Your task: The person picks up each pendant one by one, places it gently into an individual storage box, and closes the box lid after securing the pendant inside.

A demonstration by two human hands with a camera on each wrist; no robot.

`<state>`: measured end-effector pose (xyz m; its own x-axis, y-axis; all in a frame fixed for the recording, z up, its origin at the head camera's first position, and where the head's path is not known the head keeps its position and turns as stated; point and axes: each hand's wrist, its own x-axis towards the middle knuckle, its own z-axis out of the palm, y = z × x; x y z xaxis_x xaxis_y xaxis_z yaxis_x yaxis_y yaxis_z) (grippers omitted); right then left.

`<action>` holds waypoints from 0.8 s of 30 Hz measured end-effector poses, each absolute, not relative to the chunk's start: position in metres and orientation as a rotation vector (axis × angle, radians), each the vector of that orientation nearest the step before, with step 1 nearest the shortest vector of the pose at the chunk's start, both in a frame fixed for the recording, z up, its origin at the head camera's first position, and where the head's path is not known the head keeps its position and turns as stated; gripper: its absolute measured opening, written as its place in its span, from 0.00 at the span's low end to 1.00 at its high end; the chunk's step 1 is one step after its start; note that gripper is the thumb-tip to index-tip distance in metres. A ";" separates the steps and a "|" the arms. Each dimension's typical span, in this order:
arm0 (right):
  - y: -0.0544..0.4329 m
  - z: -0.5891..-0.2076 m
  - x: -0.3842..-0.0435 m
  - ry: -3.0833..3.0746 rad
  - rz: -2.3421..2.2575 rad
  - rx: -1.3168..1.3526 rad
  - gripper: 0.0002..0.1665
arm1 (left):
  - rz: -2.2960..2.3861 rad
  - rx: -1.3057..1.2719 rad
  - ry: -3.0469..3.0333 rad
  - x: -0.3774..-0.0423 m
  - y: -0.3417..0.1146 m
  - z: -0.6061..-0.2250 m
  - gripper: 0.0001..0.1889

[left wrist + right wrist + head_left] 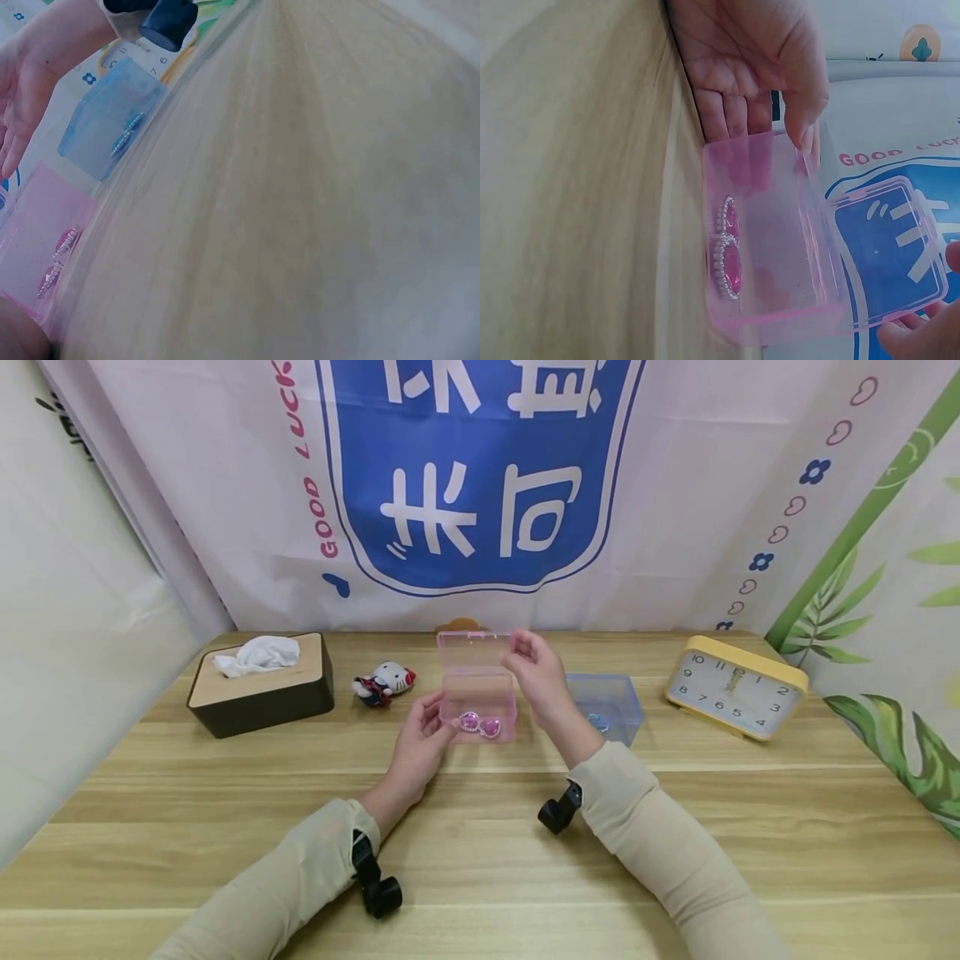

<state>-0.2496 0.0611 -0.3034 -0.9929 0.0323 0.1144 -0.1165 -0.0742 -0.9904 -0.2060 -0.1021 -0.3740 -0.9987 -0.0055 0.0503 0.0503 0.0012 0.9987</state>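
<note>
A clear pink plastic box (491,687) stands on the table with its hinged lid (474,652) raised. Inside lies a piece with two pink gems edged in small beads (491,727). My left hand (418,745) grips the box's left side; in the right wrist view its thumb lies at the rim and its fingers against the outer wall. The right edge of the lid is pinched by my right hand (542,681). Just right of that wrist stands a clear blue box (618,693), partly hidden by the forearm, with a blue gem piece (597,722) in it.
A black tissue box with a wooden top (258,693) stands at the left back. Between it and the pink box lies a small cat doll (386,681). A yellow-framed clock (735,689) is at the right back. Behind the table (480,860) hangs a printed curtain (675,527).
</note>
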 end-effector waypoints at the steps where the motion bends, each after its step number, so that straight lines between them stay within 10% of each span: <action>1: 0.061 -0.304 -0.248 -2.062 2.233 0.094 0.30 | -2.193 -0.051 -2.195 -0.206 -0.102 -0.374 0.30; 24: 0.069 -0.319 -0.218 -2.107 2.307 0.066 0.28 | -2.156 -0.069 -2.238 -0.206 -0.104 -0.374 0.30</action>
<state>-0.2181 0.0691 -0.3193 -0.9990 -0.0163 0.0424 -0.0408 -0.0910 -0.9950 -0.2057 -0.1041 -0.3744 -0.9985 0.0090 0.0542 0.0545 0.0371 0.9978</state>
